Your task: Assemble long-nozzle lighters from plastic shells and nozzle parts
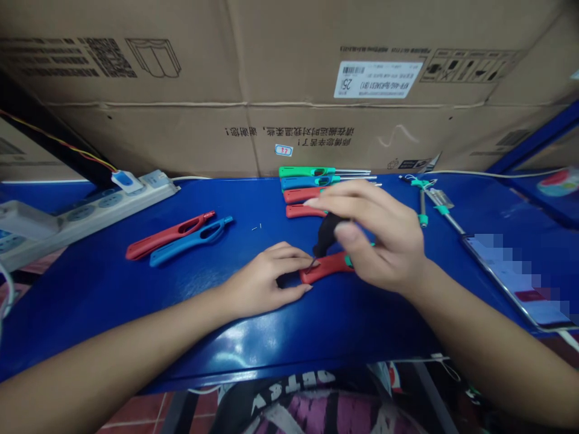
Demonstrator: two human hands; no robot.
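Observation:
A red lighter body (323, 267) lies on the blue table (136, 301) in front of me. My left hand (265, 280) rests on the table with thumb and fingers pinching its left end. My right hand (375, 235) is closed on a black-handled screwdriver (324, 235), whose thin tip touches the red lighter body near the left hand's fingertips. Behind the hands, several finished lighters (307, 184) in green, teal and red lie side by side.
A red shell half (169, 234) and a blue shell half (190, 241) lie at left. A white power strip (85, 211) sits at far left. Metal tubes with green fittings (429, 202) and a phone (520, 277) lie at right. Cardboard boxes (289, 84) stand behind.

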